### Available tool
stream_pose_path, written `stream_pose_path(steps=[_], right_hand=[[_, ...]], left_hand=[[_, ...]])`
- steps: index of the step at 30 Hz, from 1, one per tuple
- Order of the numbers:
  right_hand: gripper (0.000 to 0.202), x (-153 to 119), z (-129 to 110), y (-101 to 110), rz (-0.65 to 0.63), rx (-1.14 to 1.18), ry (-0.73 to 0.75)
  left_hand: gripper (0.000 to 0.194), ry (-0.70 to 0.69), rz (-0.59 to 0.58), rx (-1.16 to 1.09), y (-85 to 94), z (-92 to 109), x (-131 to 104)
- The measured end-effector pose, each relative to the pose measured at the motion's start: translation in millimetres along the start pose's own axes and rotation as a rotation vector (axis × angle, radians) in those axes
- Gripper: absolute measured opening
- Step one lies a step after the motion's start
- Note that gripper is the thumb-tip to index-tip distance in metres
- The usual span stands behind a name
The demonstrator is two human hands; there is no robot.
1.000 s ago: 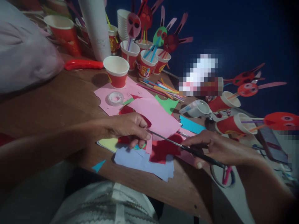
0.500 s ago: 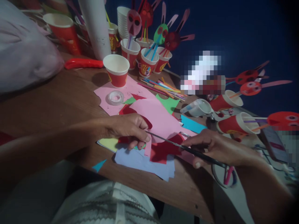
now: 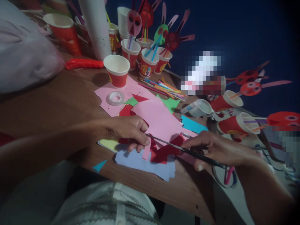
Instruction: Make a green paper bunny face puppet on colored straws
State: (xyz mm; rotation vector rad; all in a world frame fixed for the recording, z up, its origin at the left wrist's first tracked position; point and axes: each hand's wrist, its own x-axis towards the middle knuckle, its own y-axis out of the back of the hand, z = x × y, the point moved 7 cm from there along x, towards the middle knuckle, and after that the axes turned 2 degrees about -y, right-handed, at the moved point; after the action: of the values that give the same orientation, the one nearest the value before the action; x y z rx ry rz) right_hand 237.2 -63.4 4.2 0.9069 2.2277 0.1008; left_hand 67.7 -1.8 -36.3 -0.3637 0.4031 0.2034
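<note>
My left hand (image 3: 134,132) is closed, its thumb and fingers pinching the edge of a sheet of pink paper (image 3: 161,122). A narrow pink strip (image 3: 147,150) hangs down beside the thumb. My right hand (image 3: 215,148) is closed around a pair of scissors (image 3: 201,156) with dark handles, seen nearly edge-on. Their thin blade points left and its tip meets the paper close to my left thumb. Beneath lie dark red paper (image 3: 161,154), light blue sheets (image 3: 145,167) and yellow paper (image 3: 107,144).
A tape roll (image 3: 116,98) and a red-and-white paper cup (image 3: 117,76) stand on pink paper behind. Coloured sticks (image 3: 164,88) lie beyond. Cups with paper animal faces (image 3: 161,33) line the back and right. A red-handled tool (image 3: 83,63) and plastic bag (image 3: 25,53) are at left.
The pink sheet has shifted and tilted, so a lower corner now shows beneath the blade. The hanging strip has swung slightly left. Both hands remain in nearly the same place.
</note>
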Motion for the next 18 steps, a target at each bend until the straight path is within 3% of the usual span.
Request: stream_pose_path(steps=[12, 18], right_hand=[[0.036, 0.1, -5.9, -0.9, 0.061, -0.120, -0.009], [0.041, 2.8, 0.7, -1.8, 0.078, -0.059, 0.001]], left_hand=[[0.020, 0.012, 0.003, 0.010, -1.3, -0.9, 0.6], [0.019, 0.012, -0.023, 0.014, -4.4, 2.1, 0.7]])
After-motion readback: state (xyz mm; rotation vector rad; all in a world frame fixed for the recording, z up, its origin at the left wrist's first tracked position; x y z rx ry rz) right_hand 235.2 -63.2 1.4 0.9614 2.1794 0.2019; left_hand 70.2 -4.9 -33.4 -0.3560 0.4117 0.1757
